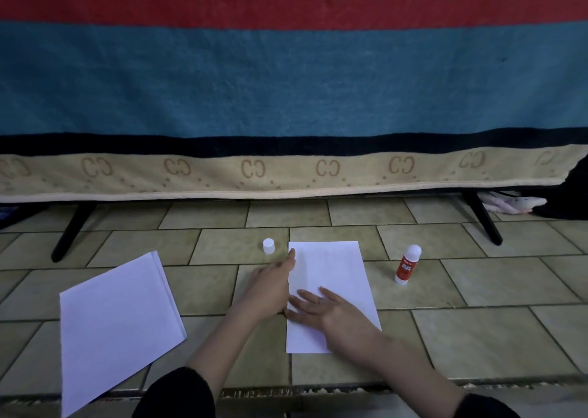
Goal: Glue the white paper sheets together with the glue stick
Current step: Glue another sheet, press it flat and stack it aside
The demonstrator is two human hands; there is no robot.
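A white paper sheet (pixel 334 268) lies flat on the tiled floor in the middle. My left hand (pixel 270 285) rests along its left edge, the straight index finger reaching the sheet's far left corner. My right hand (pixel 327 309) lies flat on the sheet's lower half with fingers spread. A stack of white sheets (pixel 117 316) lies at an angle on the left. The red and white glue stick (pixel 408 264) stands upright to the right of the sheet, uncapped. Its white cap (pixel 269 245) stands on the floor just beyond the left hand.
The floor is of beige-green tiles (pixel 477 331). A blue, red and beige striped blanket (pixel 286 99) hangs over a low frame with black legs (pixel 71 233) (pixel 482 220) behind the work area. A pale cloth bundle (pixel 512 206) lies under it at the right.
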